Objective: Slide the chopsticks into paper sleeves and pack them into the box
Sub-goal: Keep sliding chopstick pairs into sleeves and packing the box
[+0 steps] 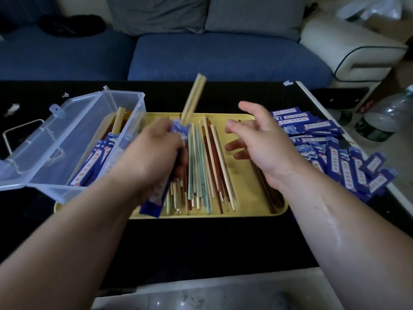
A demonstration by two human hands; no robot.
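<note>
My left hand (154, 148) grips a blue paper sleeve (154, 198) with a pair of pale wooden chopsticks (193, 97) sticking out of its far end, held over the left part of the yellow tray (248, 198). Loose chopsticks (205, 166) in pale, teal and red-brown lie lengthwise in the tray. My right hand (261, 142) hovers open over the tray's right side, fingers spread, holding nothing. The clear plastic box (73, 135) stands open at the left, with several sleeved chopsticks (98, 159) inside.
A heap of empty blue sleeves (335, 153) covers the black table's right side. The box's lid (26, 157) lies open to the left. Water bottles (384, 117) stand on the floor at right. A blue sofa (201, 54) lies beyond the table.
</note>
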